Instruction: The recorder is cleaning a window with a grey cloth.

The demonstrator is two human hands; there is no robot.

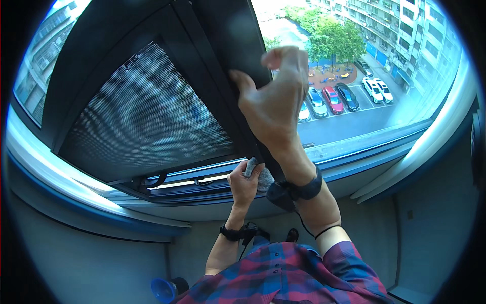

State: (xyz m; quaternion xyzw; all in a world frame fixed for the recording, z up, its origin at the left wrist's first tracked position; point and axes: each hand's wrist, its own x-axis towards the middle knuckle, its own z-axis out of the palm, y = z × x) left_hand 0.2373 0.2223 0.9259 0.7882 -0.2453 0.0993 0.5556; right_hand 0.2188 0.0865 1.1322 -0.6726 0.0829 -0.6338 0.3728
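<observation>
My left hand (244,184) grips a bunched grey cloth (262,178) low against the dark window frame (212,57), near the sill. Higher up on the right, my right hand (279,98) is raised by the edge of that frame, fingers curled and thumb apart. It holds nothing that I can see; whether it touches the frame I cannot tell. A mesh screen panel (152,114) fills the frame to the left of both hands. Both wrists wear black straps with small devices.
A window track and sill (341,152) run below the frame. Dark handles (155,180) sit at its lower edge. Beyond the window, far below, are parked cars (333,99) and trees. A blue round object (163,290) stands on the floor at lower left.
</observation>
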